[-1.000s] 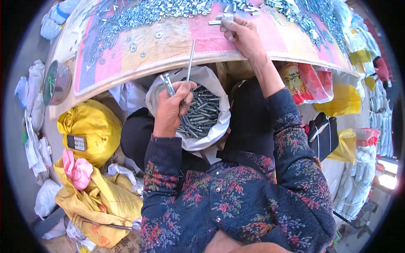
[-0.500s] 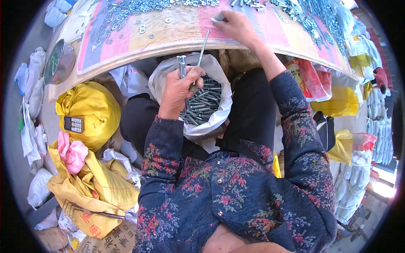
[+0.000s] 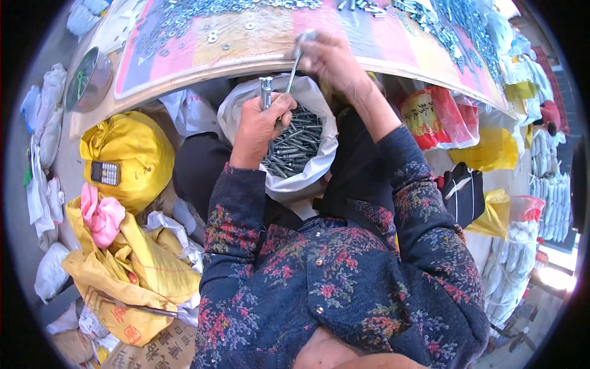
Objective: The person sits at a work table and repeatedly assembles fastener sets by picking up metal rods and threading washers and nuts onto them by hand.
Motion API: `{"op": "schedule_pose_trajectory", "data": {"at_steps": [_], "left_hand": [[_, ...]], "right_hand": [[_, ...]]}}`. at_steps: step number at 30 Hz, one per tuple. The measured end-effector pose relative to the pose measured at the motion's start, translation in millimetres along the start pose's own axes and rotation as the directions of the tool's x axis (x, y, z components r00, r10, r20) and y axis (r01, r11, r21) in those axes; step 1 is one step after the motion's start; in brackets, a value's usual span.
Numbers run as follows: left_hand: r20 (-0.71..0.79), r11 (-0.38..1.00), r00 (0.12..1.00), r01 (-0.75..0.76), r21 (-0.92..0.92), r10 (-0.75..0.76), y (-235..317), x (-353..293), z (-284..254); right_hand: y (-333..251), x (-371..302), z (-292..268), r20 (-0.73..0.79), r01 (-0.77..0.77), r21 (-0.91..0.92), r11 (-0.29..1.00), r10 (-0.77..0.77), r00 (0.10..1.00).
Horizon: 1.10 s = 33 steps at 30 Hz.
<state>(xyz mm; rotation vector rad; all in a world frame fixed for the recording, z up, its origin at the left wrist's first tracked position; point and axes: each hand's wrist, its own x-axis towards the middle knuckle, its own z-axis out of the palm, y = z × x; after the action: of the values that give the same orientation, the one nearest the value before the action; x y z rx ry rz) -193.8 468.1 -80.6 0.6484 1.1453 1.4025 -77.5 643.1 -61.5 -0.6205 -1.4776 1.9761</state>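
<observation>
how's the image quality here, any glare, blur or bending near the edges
Head view: strong fisheye, so the board's front edge bows and the corners go black; daylight blows out a patch at the lower right; the right hand and the long bolt it holds look slightly smeared; the left hand and bag of bolts read sharp.

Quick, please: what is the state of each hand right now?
Left hand: closed, holding bolts over the white bag.
Right hand: closed on a long bolt.

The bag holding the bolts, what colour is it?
White; the bag shows best in the head view.
</observation>
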Motion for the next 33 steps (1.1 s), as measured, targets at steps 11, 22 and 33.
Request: {"op": "schedule_pose_trajectory", "data": {"at_steps": [11, 22, 33], "left_hand": [[-0.297, 0.937, 0.955, -0.092, -0.338, -0.014, -4.5, -7.8, -42.1], [-0.044, 0.879, 0.984, -0.173, -0.445, 0.172, 16.1, -15.0, -40.0], [-0.253, 0.955, 0.966, -0.120, -0.270, 0.050, 14.7, -12.2, -44.2]], "right_hand": [[22.2, -25.3, 92.5, 0.146, -0.023, -0.536, 0.844, 0.119, 0.982], [-3.7, 114.2, -12.8, 0.369, 0.270, -0.891, -0.365, -0.235, 0.899], [15.9, 107.8, 61.5, 0.154, 0.195, -0.980, 0.033, -0.494, 0.856]]}}
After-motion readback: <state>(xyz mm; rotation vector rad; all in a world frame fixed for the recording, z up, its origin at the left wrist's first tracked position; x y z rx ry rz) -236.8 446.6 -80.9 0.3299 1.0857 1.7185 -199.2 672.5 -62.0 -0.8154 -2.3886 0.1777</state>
